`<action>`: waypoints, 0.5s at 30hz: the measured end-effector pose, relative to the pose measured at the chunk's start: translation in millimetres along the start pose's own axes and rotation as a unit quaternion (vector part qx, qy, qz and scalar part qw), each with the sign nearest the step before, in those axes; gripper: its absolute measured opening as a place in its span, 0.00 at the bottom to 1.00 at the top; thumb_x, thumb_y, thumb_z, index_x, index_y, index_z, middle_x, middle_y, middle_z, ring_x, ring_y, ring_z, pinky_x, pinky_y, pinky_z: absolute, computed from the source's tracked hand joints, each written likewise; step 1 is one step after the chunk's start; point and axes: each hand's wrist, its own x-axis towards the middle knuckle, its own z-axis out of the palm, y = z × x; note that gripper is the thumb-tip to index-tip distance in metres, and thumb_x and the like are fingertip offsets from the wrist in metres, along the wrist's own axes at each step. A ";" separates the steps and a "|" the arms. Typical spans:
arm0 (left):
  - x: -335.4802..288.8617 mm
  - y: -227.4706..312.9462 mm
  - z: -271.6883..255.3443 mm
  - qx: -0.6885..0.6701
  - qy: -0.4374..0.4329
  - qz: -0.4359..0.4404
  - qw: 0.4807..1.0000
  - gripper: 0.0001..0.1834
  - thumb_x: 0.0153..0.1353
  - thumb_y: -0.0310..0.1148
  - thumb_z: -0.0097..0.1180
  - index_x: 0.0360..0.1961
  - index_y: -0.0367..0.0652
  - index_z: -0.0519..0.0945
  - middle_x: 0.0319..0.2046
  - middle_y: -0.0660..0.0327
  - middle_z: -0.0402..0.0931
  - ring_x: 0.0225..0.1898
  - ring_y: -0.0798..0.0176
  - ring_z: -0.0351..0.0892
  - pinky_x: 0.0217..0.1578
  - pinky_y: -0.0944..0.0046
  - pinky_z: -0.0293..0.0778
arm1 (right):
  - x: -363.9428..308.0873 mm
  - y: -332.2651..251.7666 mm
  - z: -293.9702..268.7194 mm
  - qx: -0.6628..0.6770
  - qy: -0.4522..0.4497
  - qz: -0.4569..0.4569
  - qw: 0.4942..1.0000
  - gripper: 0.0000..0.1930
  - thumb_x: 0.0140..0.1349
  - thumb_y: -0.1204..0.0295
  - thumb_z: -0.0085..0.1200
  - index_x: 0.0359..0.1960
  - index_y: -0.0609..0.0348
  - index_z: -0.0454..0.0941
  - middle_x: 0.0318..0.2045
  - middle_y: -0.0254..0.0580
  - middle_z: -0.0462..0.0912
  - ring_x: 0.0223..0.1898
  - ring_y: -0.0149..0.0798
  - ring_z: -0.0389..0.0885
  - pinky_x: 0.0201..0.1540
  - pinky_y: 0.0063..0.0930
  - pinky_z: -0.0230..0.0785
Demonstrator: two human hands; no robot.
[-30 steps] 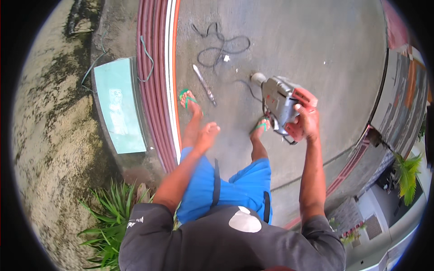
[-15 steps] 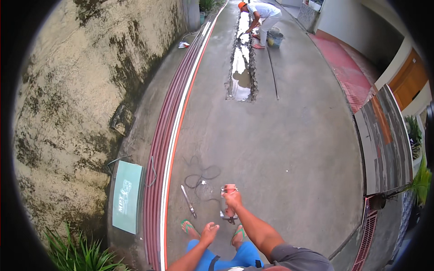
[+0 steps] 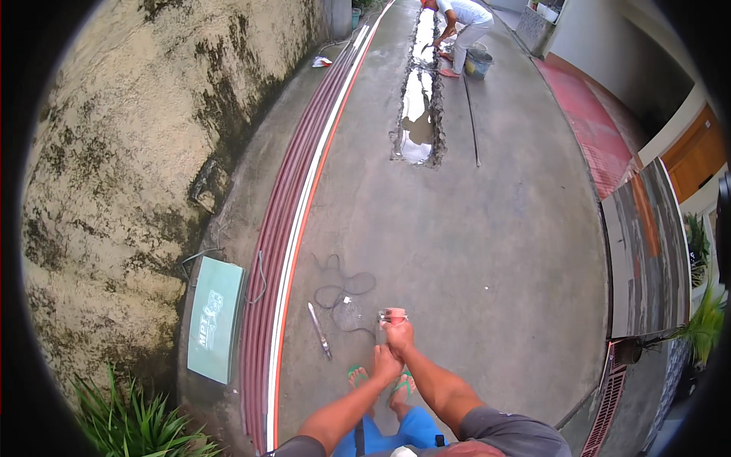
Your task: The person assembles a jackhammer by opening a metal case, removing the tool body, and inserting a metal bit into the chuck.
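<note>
In front of my feet I hold a red power tool [image 3: 394,313] with a dark cord. My right hand [image 3: 399,337] is wrapped round its body, near the end farther from me. Just below it, my left hand [image 3: 387,363] is closed at the nearer end, touching or almost touching the right. Both hands cover most of the tool, so its handle is hidden. A long, narrow pointed chisel bit [image 3: 320,332] lies on the concrete to the left. The tool's black cord [image 3: 346,289] runs in loose loops beyond the bit.
Long maroon, white and orange pipes [image 3: 293,228] lie along the left, beside a teal case [image 3: 216,320] and a stained wall [image 3: 129,190]. Ahead, a water-filled trench [image 3: 417,126] cuts the concrete. A person [image 3: 466,23] bends over it near a bucket [image 3: 478,64] and a rod [image 3: 473,126].
My left hand has moved right and up from beside the tool to its nearer end, next to my right hand. My feet have come closer together; the bent person stays at the trench.
</note>
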 end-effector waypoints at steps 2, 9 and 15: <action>6.2 -9.1 13.3 0.004 0.013 -0.007 1.000 0.25 0.56 0.43 0.62 0.48 0.36 0.74 0.44 0.42 0.76 0.51 0.37 0.73 0.52 0.42 0.70 | 2.2 -1.0 0.7 -0.003 0.023 0.013 1.000 0.18 0.52 0.60 0.66 0.42 0.56 0.87 0.37 0.51 0.88 0.40 0.44 0.88 0.43 0.38 0.77; 3.0 -26.3 38.1 0.052 -0.015 0.030 0.998 0.24 0.56 0.44 0.60 0.50 0.41 0.74 0.46 0.46 0.75 0.54 0.40 0.70 0.57 0.42 0.65 | -11.2 -5.5 -7.9 -0.021 0.048 0.024 0.998 0.17 0.52 0.60 0.66 0.28 0.66 0.83 0.22 0.50 0.84 0.24 0.41 0.82 0.31 0.41 0.73; -4.9 -7.2 35.9 0.010 0.009 0.062 0.998 0.23 0.54 0.38 0.62 0.50 0.42 0.75 0.45 0.50 0.76 0.54 0.46 0.70 0.59 0.46 0.61 | -8.2 13.6 -23.0 0.005 0.076 0.012 0.997 0.15 0.53 0.63 0.64 0.29 0.66 0.83 0.22 0.46 0.83 0.24 0.36 0.79 0.30 0.40 0.72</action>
